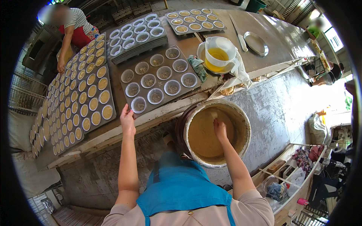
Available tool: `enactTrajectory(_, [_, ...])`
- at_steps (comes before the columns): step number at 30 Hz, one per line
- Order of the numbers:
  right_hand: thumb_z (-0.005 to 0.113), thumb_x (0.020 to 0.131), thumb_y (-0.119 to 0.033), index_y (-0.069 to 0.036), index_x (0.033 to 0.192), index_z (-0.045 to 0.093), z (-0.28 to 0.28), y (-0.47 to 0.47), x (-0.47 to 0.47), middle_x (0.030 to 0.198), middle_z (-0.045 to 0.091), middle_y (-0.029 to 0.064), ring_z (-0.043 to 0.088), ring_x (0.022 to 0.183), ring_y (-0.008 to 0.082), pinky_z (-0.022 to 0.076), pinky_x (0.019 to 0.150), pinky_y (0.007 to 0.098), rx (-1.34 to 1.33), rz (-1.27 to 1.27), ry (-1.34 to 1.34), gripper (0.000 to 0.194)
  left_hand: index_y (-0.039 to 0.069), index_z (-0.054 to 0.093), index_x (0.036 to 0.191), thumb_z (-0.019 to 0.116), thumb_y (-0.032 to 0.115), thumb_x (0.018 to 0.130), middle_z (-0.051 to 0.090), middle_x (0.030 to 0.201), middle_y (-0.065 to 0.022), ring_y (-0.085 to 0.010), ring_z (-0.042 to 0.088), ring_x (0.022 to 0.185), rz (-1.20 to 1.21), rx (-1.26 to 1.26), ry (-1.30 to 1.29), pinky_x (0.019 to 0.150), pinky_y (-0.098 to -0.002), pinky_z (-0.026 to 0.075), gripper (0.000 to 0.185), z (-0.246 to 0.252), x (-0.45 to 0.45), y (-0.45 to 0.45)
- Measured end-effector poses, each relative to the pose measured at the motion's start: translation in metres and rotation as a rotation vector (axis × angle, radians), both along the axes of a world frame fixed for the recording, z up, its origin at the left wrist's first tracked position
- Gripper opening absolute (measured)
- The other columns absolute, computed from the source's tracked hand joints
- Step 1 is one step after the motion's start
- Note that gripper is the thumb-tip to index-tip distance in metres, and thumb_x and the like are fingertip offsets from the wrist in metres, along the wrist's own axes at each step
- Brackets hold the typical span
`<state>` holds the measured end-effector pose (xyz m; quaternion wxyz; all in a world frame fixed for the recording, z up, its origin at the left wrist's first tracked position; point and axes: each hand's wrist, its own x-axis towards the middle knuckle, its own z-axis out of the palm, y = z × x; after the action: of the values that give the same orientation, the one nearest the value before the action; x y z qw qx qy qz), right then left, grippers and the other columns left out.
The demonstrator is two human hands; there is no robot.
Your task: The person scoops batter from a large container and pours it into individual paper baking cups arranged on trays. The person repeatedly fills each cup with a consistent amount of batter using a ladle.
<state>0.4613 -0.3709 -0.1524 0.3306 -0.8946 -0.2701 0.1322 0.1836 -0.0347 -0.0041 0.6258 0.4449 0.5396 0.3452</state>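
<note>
My left hand (128,120) touches the near left corner of a muffin tin (167,60), its fingers at the tin's edge. The tin's white paper liners (139,104) show only their lined insides, with no batter fill. My right hand (220,128) is over the inside of a large round tub of tan batter (206,144); a small pale item (214,114) shows at its fingertips, its kind unclear. Left on the table, many tins of batter-filled liners (107,112) lie side by side. A clear plastic jug of yellow liquid (217,58) stands in a metal dish beside a green cloth (197,67).
A stack of lined tins (140,46) and a filled tin (195,21) lie at the table's back. A long knife (241,41) lies by an oval metal plate (256,43). A co-worker (76,31) reaches over the far left tins. An open wooden crate (282,180) stands right.
</note>
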Motion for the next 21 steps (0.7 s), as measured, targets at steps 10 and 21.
enactTrajectory(10, [0.044, 0.085, -0.029, -0.004, 0.092, 0.063, -0.007, 0.04, -0.086, 0.094, 0.062, 0.0181, 0.059, 0.087, 0.0347, 0.0461, 0.077, 0.0421, -0.357, 0.932, 0.168, 0.032, 0.0, 0.04, 0.13, 0.039, 0.004, 0.092, 0.054, 0.119, -0.0051, -0.0109, 0.055, 0.096, -0.031, -0.055, -0.148, 0.079, -0.0234, 0.042, 0.038, -0.005, -0.006, 0.008])
enactTrajectory(21, [0.049, 0.089, -0.033, 0.001, 0.082, 0.062, 0.052, 0.01, -0.09, 0.062, 0.06, 0.0111, 0.059, 0.058, 0.0175, 0.0468, 0.056, 0.0297, -0.06, 0.22, 0.623, 0.037, -0.001, 0.041, 0.13, 0.037, 0.002, 0.091, 0.052, 0.123, -0.0071, -0.0135, 0.05, 0.106, -0.015, -0.04, -0.179, 0.088, -0.025, 0.038, 0.039, 0.001, -0.001, 0.005])
